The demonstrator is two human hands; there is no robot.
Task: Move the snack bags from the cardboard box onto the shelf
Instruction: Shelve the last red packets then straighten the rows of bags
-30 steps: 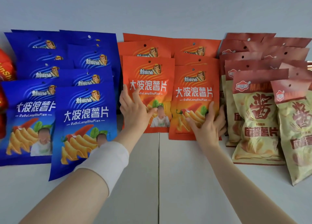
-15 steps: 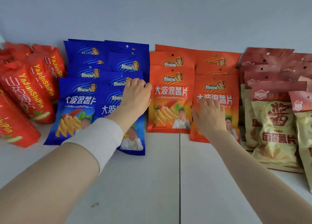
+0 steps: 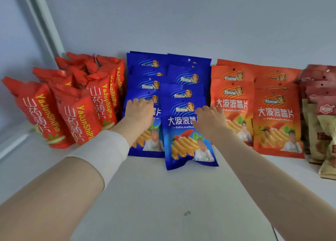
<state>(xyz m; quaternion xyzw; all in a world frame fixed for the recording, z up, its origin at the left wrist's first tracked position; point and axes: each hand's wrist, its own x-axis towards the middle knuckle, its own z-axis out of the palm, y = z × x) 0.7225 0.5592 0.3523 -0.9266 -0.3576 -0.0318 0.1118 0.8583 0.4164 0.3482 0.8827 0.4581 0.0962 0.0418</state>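
Note:
Rows of snack bags lean against the back wall of the white shelf (image 3: pixel 163 195). My left hand (image 3: pixel 139 111) rests with bent fingers on the front bag of the left blue stack (image 3: pixel 145 144). My right hand (image 3: pixel 209 121) presses on the front blue bag (image 3: pixel 185 146) of the right blue stack, which sits a little further forward and is slightly tilted. Neither hand lifts a bag. A white wristband covers my left wrist. The cardboard box is out of view.
Red yam-chip bags (image 3: pixel 80 121) stand to the left of the blue ones, and orange bags (image 3: pixel 276 124) to the right. Maroon-and-tan bags (image 3: pixel 325 124) fill the far right. The shelf's side post (image 3: pixel 41 22) rises at the left. Bare shelf lies in front of the bags.
Both hands have moved left, from the orange bags to the blue stacks. The view has swung left, bringing the red bags and the side post into sight.

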